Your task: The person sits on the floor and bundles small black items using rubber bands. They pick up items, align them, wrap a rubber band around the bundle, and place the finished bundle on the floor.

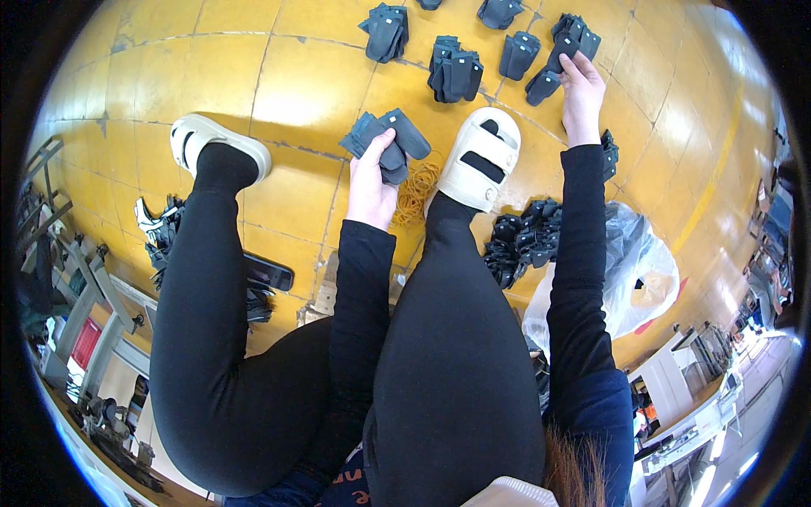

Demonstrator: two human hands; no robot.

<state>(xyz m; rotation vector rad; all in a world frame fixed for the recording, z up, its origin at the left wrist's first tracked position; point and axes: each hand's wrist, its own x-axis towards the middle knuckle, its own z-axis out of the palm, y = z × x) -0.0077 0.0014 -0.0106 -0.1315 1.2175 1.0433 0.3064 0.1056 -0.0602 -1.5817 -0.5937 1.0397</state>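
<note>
My left hand (372,184) is closed round a fanned bunch of dark grey flat rounded pieces (409,135), the top one bearing a small pale tag. My right hand (585,100) reaches to the far right, its thumb and fingers pinching one similar dark piece (561,59). That piece is at a small pile (583,34) of the same kind; whether it is lifted off the pile I cannot tell. Just beyond my right foot stand more stacks of these pieces (454,72). A heap of yellow rubber bands (416,194) lies on the floor beside my left hand.
My feet wear cream sandals (481,160) on the yellow tiled floor (296,84). Right of my leg are a heap of black pieces (524,241) and a clear plastic bag (638,279). A dark phone (270,272) lies between my legs. Metal frames (97,287) stand at the left.
</note>
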